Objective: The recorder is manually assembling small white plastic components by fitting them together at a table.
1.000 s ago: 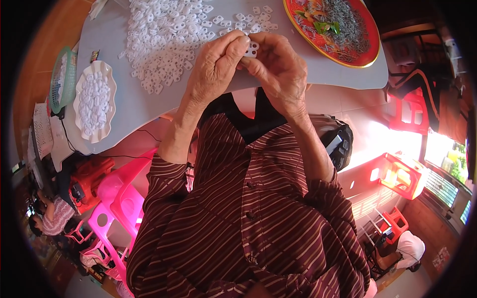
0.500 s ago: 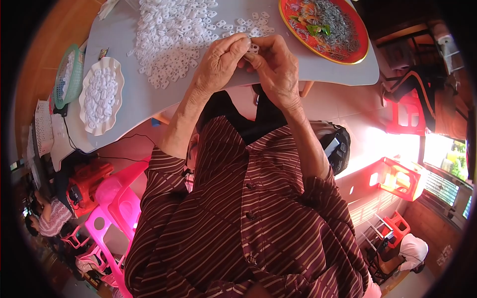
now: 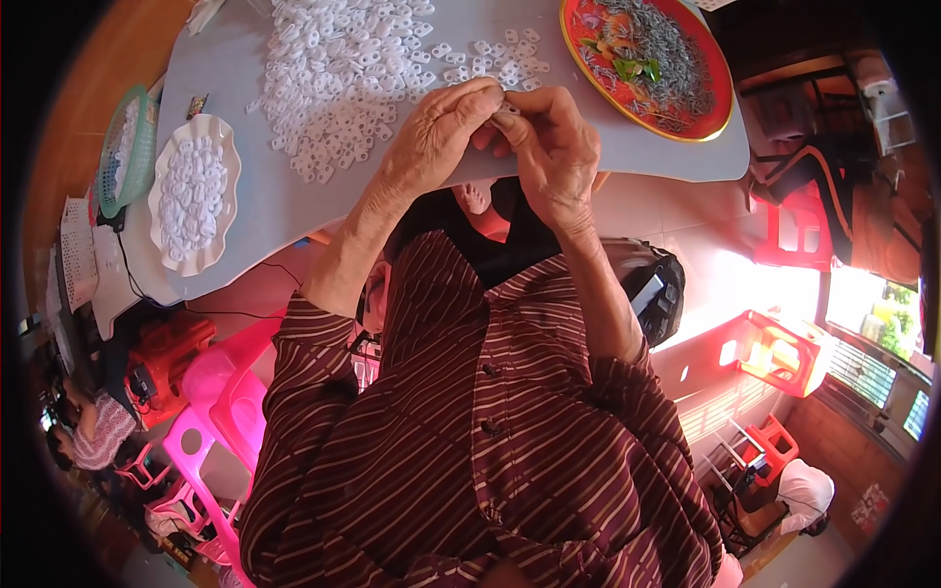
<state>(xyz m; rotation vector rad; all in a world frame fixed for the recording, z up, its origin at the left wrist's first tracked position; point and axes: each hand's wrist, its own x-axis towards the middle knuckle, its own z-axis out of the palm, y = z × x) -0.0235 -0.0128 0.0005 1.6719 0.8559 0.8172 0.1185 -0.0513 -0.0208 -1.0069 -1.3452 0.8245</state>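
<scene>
My two hands meet fingertip to fingertip above the table's near edge. My right hand (image 3: 559, 152) pinches a small white plastic piece (image 3: 509, 108) between thumb and forefinger, with only a bit of it showing. Thumb and forefinger of my left hand (image 3: 443, 129) are pressed together right against that piece; what they grip is hidden. Just beyond the hands lies a large spread of loose white plastic pieces (image 3: 338, 69), many with two holes. A smaller group of the same pieces (image 3: 505, 61) lies to its right.
A red, gold-rimmed tray (image 3: 578, 61) of small grey metal parts stands at the right of the grey table (image 3: 431, 186). At left are a scalloped white dish (image 3: 231, 186) of white pieces and a green basket (image 3: 147, 147). Pink chairs (image 3: 201, 441) and seated people are farther off.
My fingers have closed further around the white piece, so less of it shows. The whole view has shifted slightly, and both hands sit a little lower in it.
</scene>
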